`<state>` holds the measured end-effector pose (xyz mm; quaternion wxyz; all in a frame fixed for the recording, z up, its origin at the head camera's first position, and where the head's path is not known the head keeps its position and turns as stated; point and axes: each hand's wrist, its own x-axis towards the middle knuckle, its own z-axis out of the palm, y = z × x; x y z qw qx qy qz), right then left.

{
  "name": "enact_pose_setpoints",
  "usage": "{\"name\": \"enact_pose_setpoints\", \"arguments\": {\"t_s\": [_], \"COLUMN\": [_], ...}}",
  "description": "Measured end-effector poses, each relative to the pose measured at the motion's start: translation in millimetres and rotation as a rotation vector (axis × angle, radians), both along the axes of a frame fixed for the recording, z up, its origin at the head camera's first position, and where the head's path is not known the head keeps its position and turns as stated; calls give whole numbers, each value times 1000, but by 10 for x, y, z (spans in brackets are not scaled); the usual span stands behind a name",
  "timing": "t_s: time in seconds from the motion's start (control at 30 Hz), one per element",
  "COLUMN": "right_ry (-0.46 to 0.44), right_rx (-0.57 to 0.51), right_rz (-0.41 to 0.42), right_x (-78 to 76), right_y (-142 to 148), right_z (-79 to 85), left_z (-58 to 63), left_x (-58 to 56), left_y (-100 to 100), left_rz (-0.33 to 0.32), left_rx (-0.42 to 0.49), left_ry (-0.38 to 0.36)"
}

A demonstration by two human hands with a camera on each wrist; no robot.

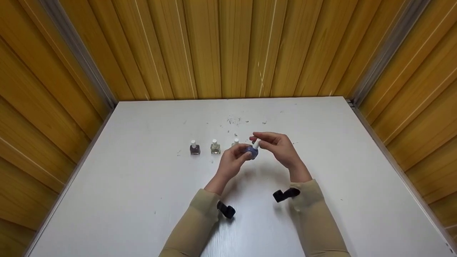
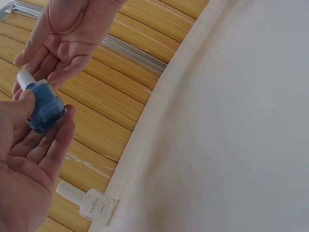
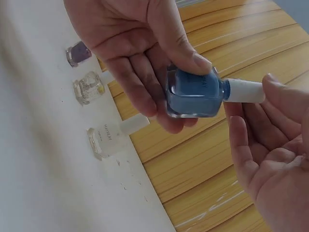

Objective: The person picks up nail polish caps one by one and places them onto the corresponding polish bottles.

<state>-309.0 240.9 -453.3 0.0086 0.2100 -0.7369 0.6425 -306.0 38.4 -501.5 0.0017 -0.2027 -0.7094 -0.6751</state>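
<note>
My left hand (image 1: 230, 164) holds a blue nail polish bottle (image 3: 195, 94) by its glass body, thumb on the front and fingers behind. The bottle is tilted, raised over the table, with its white cap (image 3: 245, 91) on. At the cap's end is my right hand (image 1: 282, 148), its thumb touching the cap and its fingers curled behind it. Beyond the left hand stands a clear bottle labelled MAYREAY (image 2: 99, 207), partly hidden in the head view. To its left stand another clear bottle (image 1: 215, 148) and a dark purple one (image 1: 195, 149), both white-capped.
The white table (image 1: 125, 185) has small dark flecks and marks (image 1: 234, 121) behind the hands. Yellow wood-look panels (image 1: 235, 50) enclose its back and sides. Black wrist cameras (image 1: 226, 210) sit at both sleeve cuffs.
</note>
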Motion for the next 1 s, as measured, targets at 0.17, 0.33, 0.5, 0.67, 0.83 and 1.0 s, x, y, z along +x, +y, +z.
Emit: {"name": "enact_pose_setpoints", "arguments": {"t_s": [0.17,0.33,0.5,0.67,0.83,1.0], "right_ry": [35,42,56,-11,-16,-11], "right_rx": [-34,-66,-68,-99,-85,-94], "right_rz": [-105,-284,-357,-144,-54,-220], "right_x": [5,39,61,45,24,25], "right_y": [-86,-223,-337,-268,-179,-257], "right_z": [-22,-20,-22,-25,-35,-41], "left_z": [-15,-36,-34,-13,-14,-15], "left_x": [22,27,24,14,10,25], "left_y": [40,74,84,67,55,66], "left_rz": [-15,12,56,8,-40,-21], "left_rx": [37,84,114,153,150,151], "left_ry": [-26,-30,-30,-63,-68,-22]}}
